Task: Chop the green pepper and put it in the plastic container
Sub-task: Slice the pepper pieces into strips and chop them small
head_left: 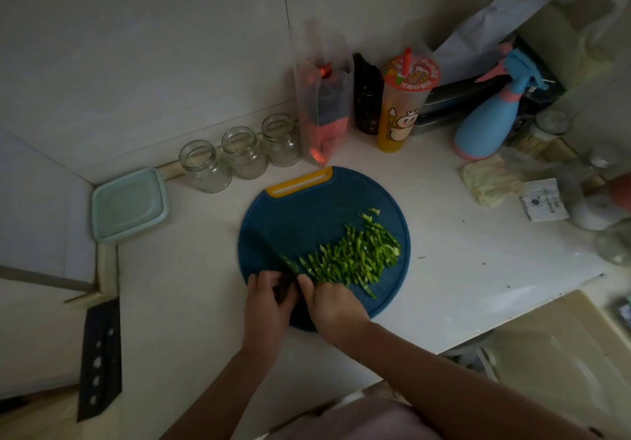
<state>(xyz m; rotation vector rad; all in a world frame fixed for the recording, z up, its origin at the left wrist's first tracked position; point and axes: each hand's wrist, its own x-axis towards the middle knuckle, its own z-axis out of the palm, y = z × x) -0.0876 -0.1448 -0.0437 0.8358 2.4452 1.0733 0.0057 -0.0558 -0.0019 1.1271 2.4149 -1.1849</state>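
Chopped green pepper [355,258] lies in a long pile across the right half of a round blue cutting board [307,207] with a yellow handle slot. Both hands meet at the board's near left edge. My right hand [333,306] grips a dark knife [264,243] whose blade runs away to the far left over the board. My left hand [266,303] curls its fingers on a small dark stub of pepper [285,287] beside the blade; dim light hides detail. The pale green plastic container [129,204], lid on, sits in the far left corner.
Three open glass jars [244,152] stand behind the board, then a clear bag [322,104], a dark bottle [367,98], a drink cup [404,104] and a blue spray bottle [488,118]. A dark cleaver with holes [99,357] lies at the left. Clutter fills the right; the counter edge runs at lower right.
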